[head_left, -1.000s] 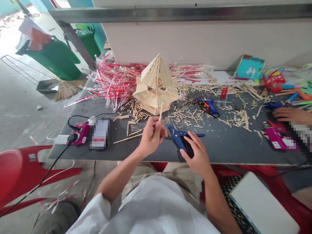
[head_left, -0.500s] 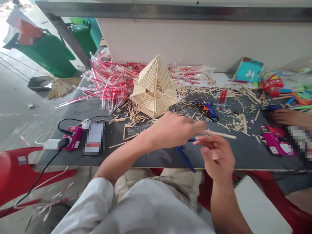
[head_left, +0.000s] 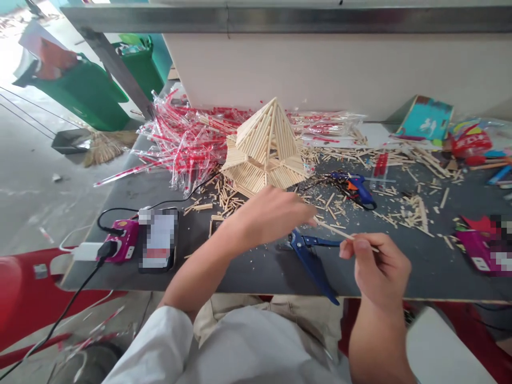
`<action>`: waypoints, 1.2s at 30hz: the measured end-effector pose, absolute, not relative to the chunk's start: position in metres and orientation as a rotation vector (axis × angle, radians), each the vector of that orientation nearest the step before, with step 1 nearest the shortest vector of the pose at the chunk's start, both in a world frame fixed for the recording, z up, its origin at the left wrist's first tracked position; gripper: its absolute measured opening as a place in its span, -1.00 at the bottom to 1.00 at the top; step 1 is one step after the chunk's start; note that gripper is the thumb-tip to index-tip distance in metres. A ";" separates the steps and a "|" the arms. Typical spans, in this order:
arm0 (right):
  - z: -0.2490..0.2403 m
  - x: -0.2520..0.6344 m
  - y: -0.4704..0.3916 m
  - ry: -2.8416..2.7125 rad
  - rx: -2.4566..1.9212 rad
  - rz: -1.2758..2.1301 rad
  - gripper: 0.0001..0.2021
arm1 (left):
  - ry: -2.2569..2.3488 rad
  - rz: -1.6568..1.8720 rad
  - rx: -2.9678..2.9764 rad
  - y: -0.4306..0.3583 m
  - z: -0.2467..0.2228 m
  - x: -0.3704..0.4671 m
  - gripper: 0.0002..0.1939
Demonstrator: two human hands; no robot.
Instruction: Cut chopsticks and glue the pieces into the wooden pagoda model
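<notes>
A thin wooden stick (head_left: 335, 231) spans the gap between my two hands, above the table's front part. My right hand (head_left: 382, 269) pinches it near its right end between thumb and fingers. At the stick's other end, my left hand (head_left: 276, 216) is closed, its fingertips slightly blurred. Under the stick lies a pair of blue-handled cutters (head_left: 312, 264), one handle reaching over the table edge. Behind my left hand stands a pointed, tower-like model (head_left: 266, 138) built of wooden sticks, its lower front partly hidden by that hand.
Red-and-clear plastic wrappers (head_left: 188, 138) heap up at the back left. A blue glue gun (head_left: 360, 189) lies among cut stick pieces (head_left: 416, 213). On the left are a phone (head_left: 160, 240) and a purple power block (head_left: 124, 240); another purple block (head_left: 476, 250) sits far right.
My right hand has gone from loosely spread fingers to a pinch on the stick. The stick now slants down to the right. The view has shifted left, and a co-worker's hand has left it.
</notes>
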State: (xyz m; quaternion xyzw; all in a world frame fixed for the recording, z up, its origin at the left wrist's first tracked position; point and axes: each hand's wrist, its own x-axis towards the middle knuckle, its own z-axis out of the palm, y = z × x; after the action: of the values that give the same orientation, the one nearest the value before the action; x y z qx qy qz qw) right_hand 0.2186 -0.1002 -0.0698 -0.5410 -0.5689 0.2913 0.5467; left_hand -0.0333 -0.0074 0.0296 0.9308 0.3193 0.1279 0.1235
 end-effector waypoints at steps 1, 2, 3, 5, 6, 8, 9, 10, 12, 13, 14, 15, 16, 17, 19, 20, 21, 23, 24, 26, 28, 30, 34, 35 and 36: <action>-0.073 0.221 -0.098 -1.310 -1.241 0.721 -0.88 | 0.961 0.375 2.670 -0.003 0.032 -0.041 -0.82; -0.077 0.224 -0.097 -1.273 -1.204 0.754 -0.88 | 0.992 0.397 2.629 0.001 0.034 -0.050 -0.80; -0.081 0.227 -0.096 -1.250 -1.179 0.786 -0.88 | 1.022 0.443 2.598 0.005 0.037 -0.057 -0.77; -0.087 0.229 -0.094 -1.266 -1.190 0.860 -0.87 | 1.002 0.522 2.555 0.010 0.041 -0.070 -0.76; -0.088 0.229 -0.094 -1.297 -1.207 0.910 -0.87 | 0.978 0.562 2.522 0.012 0.042 -0.074 -0.76; -0.087 0.223 -0.095 -1.387 -1.247 1.028 -0.86 | 0.938 0.670 2.385 0.013 0.044 -0.076 -0.77; -0.086 0.218 -0.095 -1.434 -1.263 1.088 -0.86 | 0.920 0.737 2.270 0.013 0.044 -0.074 -0.79; -0.083 0.212 -0.095 -1.474 -1.276 1.146 -0.86 | 0.900 0.804 2.133 0.013 0.044 -0.071 -0.82; -0.077 0.198 -0.094 -1.531 -1.272 1.255 -0.83 | 0.859 0.906 1.857 0.013 0.041 -0.063 -0.82; -0.074 0.191 -0.092 -1.554 -1.260 1.304 -0.82 | 0.847 0.933 1.760 0.013 0.040 -0.059 -0.79; -0.071 0.184 -0.088 -1.576 -1.245 1.348 -0.80 | 0.853 0.943 1.709 0.013 0.038 -0.055 -0.75; -0.068 0.178 -0.084 -1.593 -1.230 1.383 -0.78 | 0.876 0.933 1.697 0.013 0.035 -0.052 -0.71; -0.065 0.173 -0.079 -1.605 -1.211 1.411 -0.77 | 0.903 0.904 1.708 0.014 0.032 -0.050 -0.68; -0.062 0.168 -0.074 -1.615 -1.189 1.433 -0.75 | 0.929 0.857 1.729 0.015 0.029 -0.048 -0.66; -0.056 0.161 -0.060 -1.641 -1.152 1.451 -0.72 | 0.969 0.758 1.771 0.017 0.022 -0.047 -0.64; -0.054 0.159 -0.054 -1.660 -1.141 1.447 -0.71 | 0.989 0.732 1.789 0.019 0.018 -0.048 -0.62; -0.052 0.157 -0.047 -1.679 -1.139 1.441 -0.70 | 1.011 0.724 1.809 0.020 0.015 -0.049 -0.61; -0.048 0.153 -0.037 -1.703 -1.151 1.422 -0.69 | 1.053 0.723 1.856 0.023 0.010 -0.052 -0.58; -0.048 0.152 -0.032 -1.707 -1.155 1.414 -0.68 | 1.068 0.722 1.874 0.025 0.009 -0.054 -0.58; -0.050 0.149 -0.027 -1.699 -1.153 1.412 -0.67 | 1.089 0.714 1.908 0.027 0.008 -0.056 -0.58; -0.055 0.147 -0.024 -1.685 -1.152 1.411 -0.67 | 1.144 0.736 1.939 0.028 0.008 -0.058 -0.57; -0.061 0.146 -0.022 -1.672 -1.163 1.417 -0.67 | 1.245 0.766 1.957 0.029 0.009 -0.057 -0.56; -0.069 0.143 -0.021 -1.705 -1.192 1.392 -0.66 | 1.338 0.781 1.974 0.030 0.007 -0.052 -0.55; -0.070 0.142 -0.021 -1.721 -1.191 1.385 -0.66 | 1.334 0.791 1.984 0.030 0.006 -0.051 -0.54; -0.071 0.141 -0.021 -1.734 -1.186 1.381 -0.66 | 1.334 0.804 1.994 0.031 0.005 -0.050 -0.53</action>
State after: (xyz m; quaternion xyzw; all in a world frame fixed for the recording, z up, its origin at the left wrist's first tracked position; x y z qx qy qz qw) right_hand 0.1412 -0.0207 -0.0709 -0.4488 -0.6559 0.5225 0.3087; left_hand -0.0503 0.0310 0.0050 0.7516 0.5027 0.3032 0.3008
